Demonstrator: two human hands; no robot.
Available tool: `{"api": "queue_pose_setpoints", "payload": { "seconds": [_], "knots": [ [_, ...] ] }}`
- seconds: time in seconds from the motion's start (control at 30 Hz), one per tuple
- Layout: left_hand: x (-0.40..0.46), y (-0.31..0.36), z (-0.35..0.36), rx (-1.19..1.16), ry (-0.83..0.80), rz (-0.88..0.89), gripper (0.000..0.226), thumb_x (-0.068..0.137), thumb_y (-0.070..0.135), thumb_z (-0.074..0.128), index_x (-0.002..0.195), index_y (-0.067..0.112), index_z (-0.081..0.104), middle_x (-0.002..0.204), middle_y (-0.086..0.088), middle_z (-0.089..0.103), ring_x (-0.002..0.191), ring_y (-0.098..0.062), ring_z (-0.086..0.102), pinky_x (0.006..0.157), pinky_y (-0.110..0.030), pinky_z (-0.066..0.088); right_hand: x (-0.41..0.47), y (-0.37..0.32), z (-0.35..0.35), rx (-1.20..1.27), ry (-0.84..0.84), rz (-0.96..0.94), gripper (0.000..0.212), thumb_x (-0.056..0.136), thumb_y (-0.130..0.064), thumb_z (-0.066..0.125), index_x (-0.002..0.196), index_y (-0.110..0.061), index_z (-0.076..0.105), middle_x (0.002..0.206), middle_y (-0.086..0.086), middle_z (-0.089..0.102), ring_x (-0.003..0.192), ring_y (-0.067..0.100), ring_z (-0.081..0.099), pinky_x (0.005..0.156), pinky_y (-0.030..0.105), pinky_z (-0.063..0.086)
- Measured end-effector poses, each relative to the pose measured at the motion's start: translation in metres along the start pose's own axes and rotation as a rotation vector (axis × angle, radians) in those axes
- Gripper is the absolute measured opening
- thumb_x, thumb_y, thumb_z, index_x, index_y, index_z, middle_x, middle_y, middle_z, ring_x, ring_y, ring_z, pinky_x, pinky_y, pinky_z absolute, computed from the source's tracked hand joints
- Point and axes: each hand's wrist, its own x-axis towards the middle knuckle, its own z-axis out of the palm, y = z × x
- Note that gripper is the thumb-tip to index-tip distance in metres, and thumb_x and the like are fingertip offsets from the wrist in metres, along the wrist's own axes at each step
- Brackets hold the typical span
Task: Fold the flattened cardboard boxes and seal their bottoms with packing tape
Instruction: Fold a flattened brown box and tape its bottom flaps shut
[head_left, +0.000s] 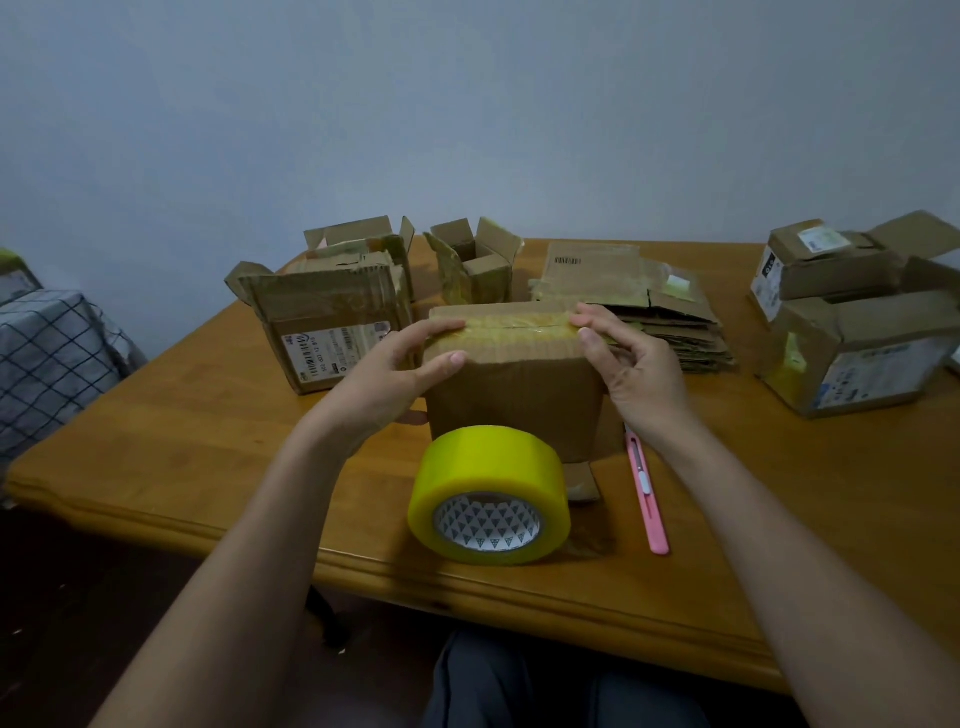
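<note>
Cardboard box (514, 384) stands in the middle of the wooden table (208, 457), bottom up, with a tape strip (519, 323) along its seam. Left hand (400, 371) and right hand (626, 358) press the strip's ends with straight fingers. Sealing looks nearly done. Next, I think, rub the tape flat, then take a flat box from the pile (670, 317). Yellow tape roll (488, 496) and pink cutter (647, 488) lie just in front.

Both hands, left hand (410, 364) and right hand (631, 358), press the taped seam of the cardboard box (514, 384) standing just behind the tape roll (488, 496).
</note>
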Motion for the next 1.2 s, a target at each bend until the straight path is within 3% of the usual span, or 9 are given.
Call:
{"api": "queue_pose_setpoints", "payload": {
  "seconds": [0.3, 0.43, 0.53, 0.7, 0.77, 0.83, 0.97, 1.1, 1.2],
  "knots": [
    [-0.013, -0.004, 0.005, -0.055, 0.168, 0.064, 0.054, 0.094, 0.032, 0.057, 0.144, 0.045, 0.039, 0.125, 0.003, 0.050, 0.109, -0.015, 0.060, 0.075, -0.029, 0.059, -0.003, -0.015, -0.007, -0.260, -0.020, 0.019, 0.042, 0.103, -0.039, 0.040, 0.142, -0.027, 0.049, 0.153, -0.014, 0.037, 0.139, 0.001, 0.029, 0.113, 0.027, 0.026],
    [-0.023, -0.006, 0.002, -0.085, 0.210, 0.055, 0.061, 0.082, 0.044, 0.061, 0.139, 0.050, 0.041, 0.132, 0.000, 0.051, 0.116, -0.020, 0.059, 0.084, -0.034, 0.059, -0.009, -0.023, -0.009, -0.274, 0.000, -0.008, 0.042, 0.103, -0.038, 0.041, 0.144, -0.029, 0.045, 0.154, -0.013, 0.034, 0.144, 0.006, 0.024, 0.118, 0.035, 0.024],
    [-0.030, -0.006, -0.001, -0.033, 0.265, 0.042, 0.074, 0.077, 0.049, 0.062, 0.146, 0.037, 0.040, 0.135, -0.002, 0.052, 0.114, -0.020, 0.060, 0.088, -0.041, 0.058, -0.013, -0.029, -0.012, -0.256, 0.040, -0.037, 0.041, 0.102, -0.037, 0.044, 0.143, -0.030, 0.045, 0.153, -0.013, 0.035, 0.145, 0.007, 0.023, 0.118, 0.036, 0.024],
    [-0.050, -0.014, 0.005, -0.002, 0.423, 0.071, 0.058, 0.072, 0.054, 0.068, 0.118, 0.022, 0.057, 0.116, -0.001, 0.061, 0.109, -0.020, 0.061, 0.091, -0.052, 0.055, -0.040, -0.032, -0.016, -0.273, 0.243, -0.184, 0.023, 0.097, -0.021, 0.057, 0.119, -0.021, 0.065, 0.123, -0.006, 0.063, 0.120, 0.011, 0.055, 0.101, 0.037, 0.048],
    [-0.059, -0.018, 0.010, -0.041, 0.371, 0.089, 0.047, 0.072, 0.049, 0.071, 0.109, 0.023, 0.060, 0.111, -0.003, 0.065, 0.103, -0.019, 0.065, 0.090, -0.051, 0.056, -0.058, -0.033, -0.015, -0.187, 0.143, -0.121, 0.015, 0.092, -0.021, 0.065, 0.107, -0.025, 0.066, 0.108, -0.012, 0.066, 0.105, 0.004, 0.061, 0.085, 0.025, 0.054],
    [-0.068, -0.025, 0.012, -0.064, 0.199, 0.092, 0.051, 0.070, 0.052, 0.078, 0.112, 0.026, 0.064, 0.114, -0.001, 0.067, 0.102, -0.017, 0.067, 0.088, -0.042, 0.058, -0.072, -0.035, -0.013, -0.064, -0.101, 0.010, 0.028, 0.082, -0.026, 0.072, 0.110, -0.026, 0.066, 0.107, -0.010, 0.067, 0.099, -0.002, 0.063, 0.078, 0.013, 0.051],
    [-0.083, -0.039, 0.019, -0.098, -0.124, 0.066, 0.081, 0.057, 0.065, 0.083, 0.131, 0.043, 0.058, 0.129, 0.010, 0.063, 0.119, -0.010, 0.060, 0.094, -0.031, 0.053, -0.090, -0.024, -0.006, -0.002, -0.450, 0.246, 0.071, 0.066, -0.025, 0.082, 0.130, -0.030, 0.053, 0.121, -0.017, 0.058, 0.107, -0.010, 0.057, 0.100, 0.020, 0.047],
    [-0.085, -0.045, 0.027, -0.165, -0.079, 0.076, 0.070, 0.066, 0.050, 0.082, 0.130, 0.051, 0.056, 0.138, 0.008, 0.056, 0.129, -0.019, 0.053, 0.097, -0.046, 0.053, -0.099, -0.008, 0.008, -0.175, -0.492, 0.246, 0.095, 0.057, -0.043, 0.089, 0.141, -0.030, 0.045, 0.137, -0.017, 0.052, 0.126, 0.002, 0.048, 0.112, 0.034, 0.038],
    [-0.086, -0.049, 0.028, -0.214, -0.046, 0.066, 0.062, 0.074, 0.038, 0.077, 0.132, 0.046, 0.057, 0.140, -0.001, 0.053, 0.129, -0.029, 0.052, 0.092, -0.053, 0.055, -0.103, 0.001, 0.013, -0.321, -0.499, 0.202, 0.090, 0.066, -0.033, 0.088, 0.144, -0.027, 0.042, 0.143, -0.013, 0.048, 0.130, 0.006, 0.043, 0.112, 0.032, 0.035]
  ]
}}
